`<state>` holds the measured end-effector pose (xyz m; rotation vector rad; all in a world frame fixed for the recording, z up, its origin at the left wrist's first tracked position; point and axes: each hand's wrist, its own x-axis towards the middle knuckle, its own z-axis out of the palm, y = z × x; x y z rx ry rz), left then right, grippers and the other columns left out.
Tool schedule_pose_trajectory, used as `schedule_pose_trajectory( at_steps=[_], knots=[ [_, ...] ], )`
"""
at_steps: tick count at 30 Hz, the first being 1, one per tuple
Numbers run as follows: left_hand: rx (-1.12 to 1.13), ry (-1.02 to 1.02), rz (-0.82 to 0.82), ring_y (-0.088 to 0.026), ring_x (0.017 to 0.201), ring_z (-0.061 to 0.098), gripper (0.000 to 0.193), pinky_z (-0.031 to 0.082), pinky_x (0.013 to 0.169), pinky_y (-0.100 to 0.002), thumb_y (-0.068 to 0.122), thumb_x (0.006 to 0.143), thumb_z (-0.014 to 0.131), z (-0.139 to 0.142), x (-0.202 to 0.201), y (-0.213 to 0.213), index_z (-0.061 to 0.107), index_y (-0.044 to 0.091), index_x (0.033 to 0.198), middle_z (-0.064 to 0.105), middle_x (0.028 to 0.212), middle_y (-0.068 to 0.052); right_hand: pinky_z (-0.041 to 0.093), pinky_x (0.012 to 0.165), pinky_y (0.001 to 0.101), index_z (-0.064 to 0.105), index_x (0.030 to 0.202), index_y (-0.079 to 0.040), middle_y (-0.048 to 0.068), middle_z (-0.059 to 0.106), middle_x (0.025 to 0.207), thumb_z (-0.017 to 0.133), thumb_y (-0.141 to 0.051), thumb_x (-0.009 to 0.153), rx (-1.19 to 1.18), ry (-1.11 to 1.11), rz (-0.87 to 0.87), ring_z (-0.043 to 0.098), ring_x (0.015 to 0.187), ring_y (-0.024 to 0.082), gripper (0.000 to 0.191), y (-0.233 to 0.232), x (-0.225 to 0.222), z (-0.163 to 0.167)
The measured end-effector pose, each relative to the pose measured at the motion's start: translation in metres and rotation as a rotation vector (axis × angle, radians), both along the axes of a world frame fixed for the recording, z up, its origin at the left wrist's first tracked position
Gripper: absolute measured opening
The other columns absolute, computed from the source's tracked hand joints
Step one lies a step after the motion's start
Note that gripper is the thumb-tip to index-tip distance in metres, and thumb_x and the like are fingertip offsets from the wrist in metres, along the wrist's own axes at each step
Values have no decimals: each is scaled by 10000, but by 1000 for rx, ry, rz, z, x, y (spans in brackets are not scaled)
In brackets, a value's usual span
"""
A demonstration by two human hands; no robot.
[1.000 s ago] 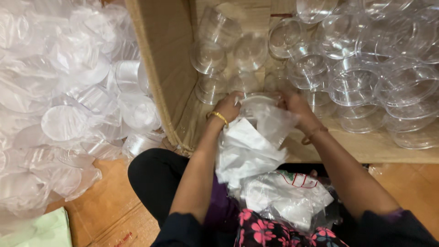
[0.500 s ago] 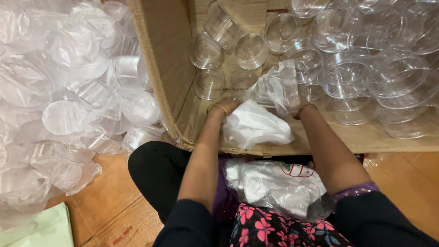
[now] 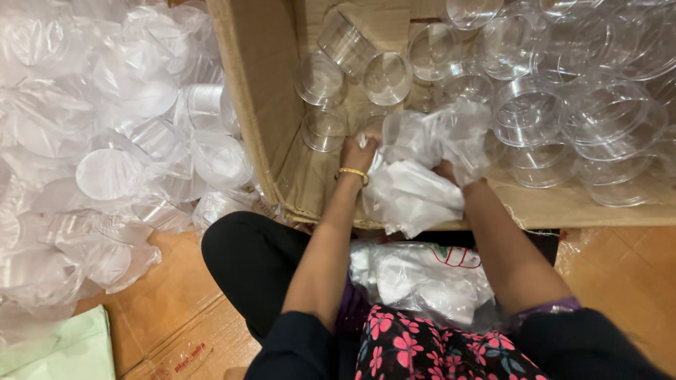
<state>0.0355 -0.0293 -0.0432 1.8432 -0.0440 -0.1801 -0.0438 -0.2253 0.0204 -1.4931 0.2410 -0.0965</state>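
Both my hands reach into an open cardboard box [image 3: 260,105] lying on its side. My left hand [image 3: 358,153], with a gold bangle at the wrist, grips the left edge of a crumpled clear plastic bag [image 3: 412,183]. My right hand [image 3: 447,171] is partly buried in the same bag, holding its right side. The bag's upper part wraps a clear round plastic container [image 3: 431,130]. Loose clear round containers [image 3: 591,119] fill the box around and behind the bag.
A heap of clear plastic bags packed with round lids and cups [image 3: 105,155] lies on the left. Another filled plastic bag [image 3: 422,278] rests in my lap. Flattened cardboard [image 3: 169,317] covers the floor, with a pale green sheet [image 3: 63,348] at bottom left.
Both hands have pushed deeper into the box with the bag. The bag has been drawn further over a clear container. The view has shifted slightly downward.
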Motion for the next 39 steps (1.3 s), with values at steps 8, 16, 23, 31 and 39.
schedule_pose_trajectory(
  at_steps=[8, 16, 23, 31, 39],
  knots=[
    [-533, -33, -218, -23, 729, 508, 215, 433, 625, -219, 304, 1005, 677, 8, -8, 8, 631, 99, 1050, 587, 876, 64, 573, 825, 322, 609, 1245, -37, 85, 696, 1094, 598, -102, 1051, 241, -91, -6, 680, 950, 158, 205, -4, -11, -7],
    [-564, -191, -203, -53, 896, 518, 181, 450, 848, -223, 258, 1033, 665, 4, -6, 14, 598, 91, 1007, 573, 929, 52, 582, 880, 308, 616, 1213, -62, 44, 699, 1120, 560, -73, 1070, 455, -37, 38, 683, 984, 131, 154, -17, -20, -13],
    [-591, -285, -278, -59, 946, 517, 164, 433, 883, -220, 221, 1028, 679, 7, 2, 11, 620, 68, 1033, 580, 972, 47, 589, 893, 346, 636, 1287, -132, 6, 708, 1210, 580, -359, 968, 656, 219, 140, 685, 1062, 152, 396, 5, -19, -15],
    [-580, -219, -383, -55, 910, 558, 194, 474, 821, -227, 249, 1025, 690, 7, 9, 3, 628, 70, 1064, 614, 978, 26, 531, 941, 342, 618, 1330, -99, 44, 689, 1184, 642, -474, 880, 423, 358, 466, 667, 1061, 161, 586, 40, -20, 50],
    [-785, 272, -133, -178, 962, 567, 676, 487, 806, -382, 593, 981, 558, -2, -13, 3, 571, 43, 1375, 669, 1175, -76, 541, 765, 393, 657, 1043, -28, 92, 673, 940, 458, -632, 999, -515, -244, 707, 672, 872, 169, 637, 203, 67, 143]
  ],
)
